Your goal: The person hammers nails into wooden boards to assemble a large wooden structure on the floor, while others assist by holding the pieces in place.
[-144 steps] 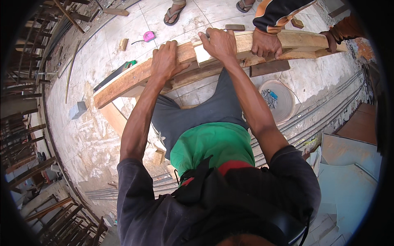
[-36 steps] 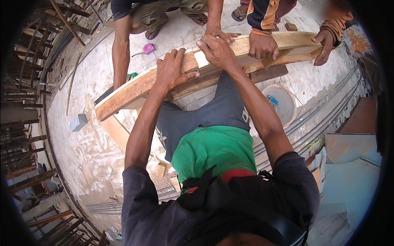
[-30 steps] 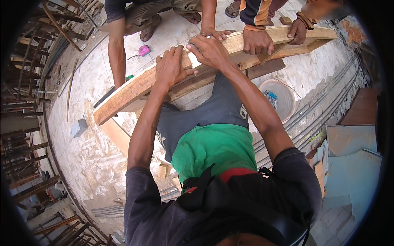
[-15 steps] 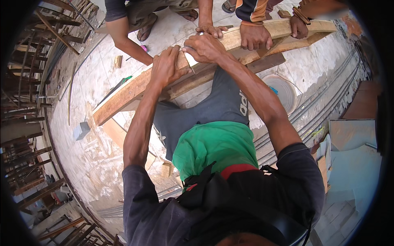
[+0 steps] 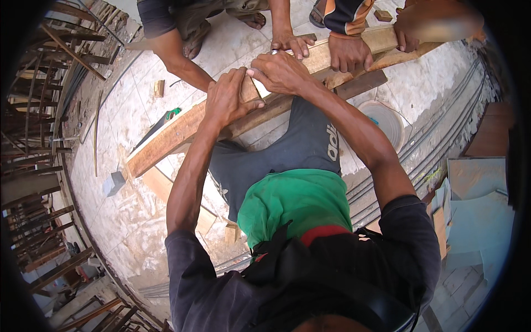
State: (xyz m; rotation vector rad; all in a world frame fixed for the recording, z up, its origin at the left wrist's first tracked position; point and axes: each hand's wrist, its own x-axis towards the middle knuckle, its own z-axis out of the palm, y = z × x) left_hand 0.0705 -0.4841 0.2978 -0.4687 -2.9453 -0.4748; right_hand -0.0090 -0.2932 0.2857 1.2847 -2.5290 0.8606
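A long wooden beam (image 5: 171, 131) runs from the lower left to the upper right across my front. My left hand (image 5: 225, 99) is closed over its upper edge, with the thumb on the near face. Just right of it, my right hand (image 5: 282, 73) grips the same beam with bent fingers. A narrow pale strip (image 5: 258, 87) shows on the beam between my hands, its kind unclear. Another person's hand (image 5: 293, 43) rests on the beam beyond my right hand. Farther right, a second person's hand (image 5: 350, 53) presses on it. A second timber (image 5: 257, 119) lies beneath.
A saw with a green handle (image 5: 173, 113) lies behind the beam's left part. On the pale floor are a small wood block (image 5: 159, 88), a grey block (image 5: 114, 183) and a round basin (image 5: 387, 124). Long rods (image 5: 437, 127) run along the right, near sheets (image 5: 480, 221).
My hands keep their hold on the beam. At the upper right, a person's head has come lower over the beam's far end. The whole view has shifted slightly.
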